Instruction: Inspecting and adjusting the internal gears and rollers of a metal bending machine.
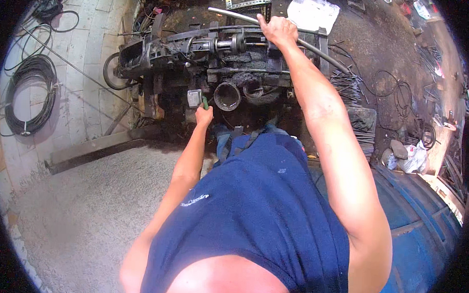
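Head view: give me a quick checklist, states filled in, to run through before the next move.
1. Left hand closed on the green-handled tool: ok.
2. Right hand closed on the metal bar: ok.
3. Hands covered: not ok, both are bare.
4. Black machine stopped: cannot tell from a single picture.
5. Black coil away from both hands: ok, it lies at the far left.
6. Bar fixed at its lower end: cannot tell.

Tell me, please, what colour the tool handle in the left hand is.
The handle is green; head view.
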Tool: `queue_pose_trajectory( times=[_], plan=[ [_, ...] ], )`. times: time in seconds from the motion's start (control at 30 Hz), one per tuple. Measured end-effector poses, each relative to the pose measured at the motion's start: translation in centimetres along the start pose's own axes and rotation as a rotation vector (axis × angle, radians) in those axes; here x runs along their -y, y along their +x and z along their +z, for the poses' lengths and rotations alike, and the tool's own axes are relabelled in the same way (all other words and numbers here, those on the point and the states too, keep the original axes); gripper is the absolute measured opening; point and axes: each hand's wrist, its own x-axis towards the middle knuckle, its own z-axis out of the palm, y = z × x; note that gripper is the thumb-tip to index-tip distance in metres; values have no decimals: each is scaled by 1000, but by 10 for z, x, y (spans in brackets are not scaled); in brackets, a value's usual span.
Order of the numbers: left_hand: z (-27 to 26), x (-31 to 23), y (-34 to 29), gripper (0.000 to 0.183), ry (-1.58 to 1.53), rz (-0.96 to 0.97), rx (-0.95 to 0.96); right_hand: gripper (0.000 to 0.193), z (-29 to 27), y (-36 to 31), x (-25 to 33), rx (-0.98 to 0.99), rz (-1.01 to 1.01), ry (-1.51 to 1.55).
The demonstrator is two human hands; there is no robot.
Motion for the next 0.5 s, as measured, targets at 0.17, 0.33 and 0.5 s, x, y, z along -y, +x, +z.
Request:
queue_pose_trajectory(
  times=[0.17,0.33,0.5],
  plan=[
    [2,23,20,52,28,31,16,73,0,1,0,-14,-4,6],
    [0,1,1,51,26,57,12,73,3,0,-5,-27,15,-5],
    [-6,-4,-8,50,14,62,-8,72,2,-1,-2,-42,-1,-10]
  ],
)
